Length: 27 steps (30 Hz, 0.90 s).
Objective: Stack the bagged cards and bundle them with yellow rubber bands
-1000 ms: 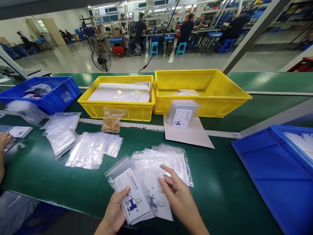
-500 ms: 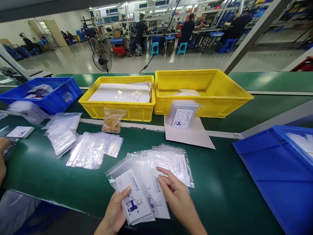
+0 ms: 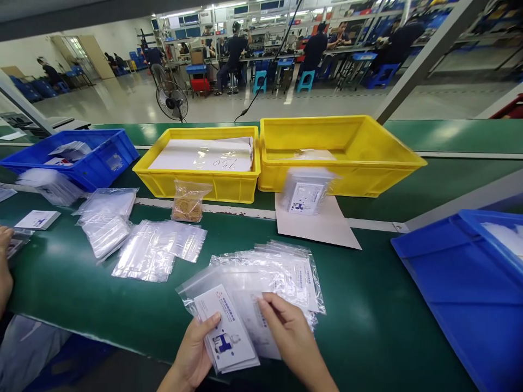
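Stack of bagged booklets [image 3: 229,329] over near edge of green table [image 3: 363,316], clamped between my left hand's [image 3: 195,348] thumb and fingers. My right hand [image 3: 290,335] pinches single bagged booklet [image 3: 254,318] just beside stack. Fanned bagged booklets [image 3: 292,275] lie beyond. Farther: clear bags [image 3: 151,250], bag of rubber bands [image 3: 187,209], yellow bins [image 3: 196,184].

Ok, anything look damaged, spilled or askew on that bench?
Nothing looks spilled. The white strip in front of the left yellow bin looks chipped or stained, with dark marks along its edge.
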Each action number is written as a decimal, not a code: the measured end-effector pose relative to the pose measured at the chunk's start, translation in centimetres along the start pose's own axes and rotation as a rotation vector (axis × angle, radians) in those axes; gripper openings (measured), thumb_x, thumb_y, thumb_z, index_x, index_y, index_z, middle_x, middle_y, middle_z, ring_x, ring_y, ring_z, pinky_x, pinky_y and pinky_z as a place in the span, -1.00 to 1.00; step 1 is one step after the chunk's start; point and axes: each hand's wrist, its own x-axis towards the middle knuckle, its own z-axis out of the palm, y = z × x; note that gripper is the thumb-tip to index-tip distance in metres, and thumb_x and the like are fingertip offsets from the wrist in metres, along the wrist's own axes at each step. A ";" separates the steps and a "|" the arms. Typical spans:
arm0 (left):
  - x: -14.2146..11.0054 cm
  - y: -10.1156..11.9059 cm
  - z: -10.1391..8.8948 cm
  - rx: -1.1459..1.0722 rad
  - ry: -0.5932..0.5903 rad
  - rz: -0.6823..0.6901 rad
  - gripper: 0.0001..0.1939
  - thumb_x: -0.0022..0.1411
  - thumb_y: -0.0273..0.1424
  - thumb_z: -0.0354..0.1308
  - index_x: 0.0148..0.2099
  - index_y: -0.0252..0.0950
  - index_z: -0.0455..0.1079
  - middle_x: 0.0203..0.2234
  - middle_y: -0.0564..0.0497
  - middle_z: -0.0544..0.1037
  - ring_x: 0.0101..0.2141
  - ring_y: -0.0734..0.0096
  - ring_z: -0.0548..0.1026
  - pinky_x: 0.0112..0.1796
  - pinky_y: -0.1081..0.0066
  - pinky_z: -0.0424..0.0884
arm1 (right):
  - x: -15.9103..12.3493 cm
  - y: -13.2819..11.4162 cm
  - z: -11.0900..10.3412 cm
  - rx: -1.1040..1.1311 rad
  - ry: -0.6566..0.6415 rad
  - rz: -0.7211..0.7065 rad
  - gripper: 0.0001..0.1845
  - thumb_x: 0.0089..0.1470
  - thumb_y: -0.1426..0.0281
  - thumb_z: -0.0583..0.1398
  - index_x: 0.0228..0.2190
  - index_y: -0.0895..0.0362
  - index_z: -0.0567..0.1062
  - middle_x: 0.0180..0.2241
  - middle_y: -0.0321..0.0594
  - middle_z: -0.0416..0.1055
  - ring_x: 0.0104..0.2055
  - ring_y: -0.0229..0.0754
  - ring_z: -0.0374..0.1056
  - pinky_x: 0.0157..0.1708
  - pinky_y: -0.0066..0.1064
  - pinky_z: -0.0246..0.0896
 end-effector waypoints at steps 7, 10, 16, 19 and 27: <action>0.0 0.3 -0.5 -0.001 0.053 0.012 -0.36 0.08 -0.52 0.35 0.21 -0.43 0.28 -0.25 -0.21 0.64 -0.22 0.00 0.61 -0.08 0.13 0.51 | 0.4 0.6 -2.4 -0.084 0.413 0.076 -0.35 0.14 0.00 0.10 0.17 0.05 0.27 0.16 -0.02 0.28 0.13 0.15 0.26 -0.31 -0.26 0.41; 0.0 -0.1 -0.2 0.013 0.012 0.027 -0.33 0.08 -0.49 0.35 0.23 -0.41 0.26 -0.21 -0.24 0.63 -0.17 -0.05 0.59 -0.05 0.09 0.49 | 0.0 0.2 -0.3 -0.137 0.326 0.044 -0.38 0.16 0.02 0.08 0.17 0.02 0.29 0.22 -0.07 0.23 0.21 0.13 0.17 -0.22 -0.23 0.41; -0.2 0.2 -0.2 0.033 -0.004 0.038 -0.29 0.08 -0.47 0.36 0.26 -0.38 0.21 -0.19 -0.23 0.63 -0.19 -0.03 0.59 -0.05 0.10 0.48 | -0.1 -0.1 -0.1 0.084 -0.023 0.040 -0.55 0.20 0.04 0.08 -0.27 0.11 0.57 -0.43 -0.20 0.51 -0.45 -0.17 0.41 -0.46 -0.41 0.34; -0.3 0.7 -0.6 0.003 0.014 0.044 -0.28 0.06 -0.49 0.37 0.25 -0.37 0.22 -0.22 -0.20 0.64 -0.20 0.01 0.60 -0.08 0.16 0.50 | 0.5 0.2 -2.2 0.044 0.136 0.055 -0.54 0.16 0.01 0.12 -0.22 0.11 0.56 -0.30 -0.13 0.54 -0.36 -0.11 0.46 -0.40 -0.37 0.39; -0.3 0.3 0.0 0.062 -0.057 0.035 -0.37 0.03 -0.46 0.40 0.15 -0.43 0.33 -0.22 -0.25 0.63 -0.18 -0.03 0.59 -0.09 0.15 0.49 | 0.3 -0.4 0.6 -0.147 0.021 -0.015 -0.51 0.22 0.08 0.04 0.07 0.03 0.43 0.13 -0.10 0.35 0.12 0.02 0.29 -0.09 -0.29 0.38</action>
